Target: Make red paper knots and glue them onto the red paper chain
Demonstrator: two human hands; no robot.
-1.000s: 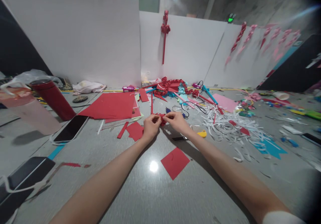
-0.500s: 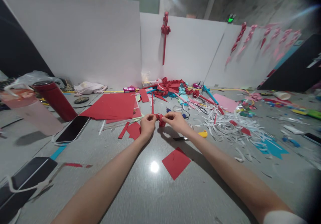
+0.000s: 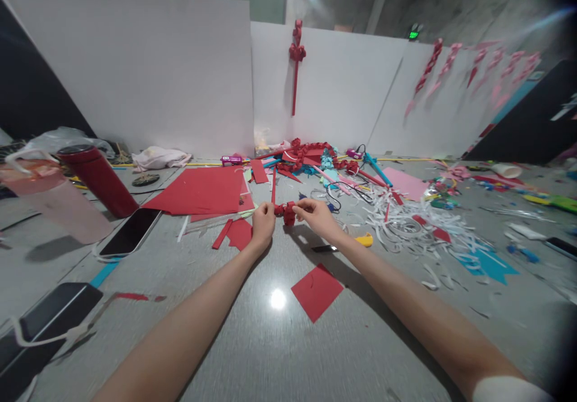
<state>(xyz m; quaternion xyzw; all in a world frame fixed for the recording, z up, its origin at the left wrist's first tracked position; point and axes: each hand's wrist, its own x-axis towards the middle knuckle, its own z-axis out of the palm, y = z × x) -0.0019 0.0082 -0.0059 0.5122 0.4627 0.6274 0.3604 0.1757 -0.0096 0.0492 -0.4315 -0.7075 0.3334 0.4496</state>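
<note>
Between my hands is a small folded red paper ornament (image 3: pixel 289 213), held above the table. The fingers of my left hand (image 3: pixel 264 225) are closed on its left end. At its right side, my right hand (image 3: pixel 313 214) pinches the edge with thumb and fingertips. A thin red paper strip (image 3: pixel 273 185) rises behind my left fingers; whether it joins the ornament I cannot tell. Nearer to me lies a red paper square (image 3: pixel 317 292). A yellow-handled cutter knife (image 3: pixel 364 241) rests beneath my right forearm, its blade pointing left.
Large red paper sheets (image 3: pixel 198 190) lie to the left, near a phone (image 3: pixel 130 232), a red flask (image 3: pixel 97 179) and a pale bottle (image 3: pixel 58 201). On the right is a heap of white paper shreds (image 3: pixel 401 225). A similar red ornament (image 3: pixel 296 53) hangs on the white panel.
My left fingers have shifted slightly left along the ornament, so more of it shows between my hands. The right hand stays almost in place.
</note>
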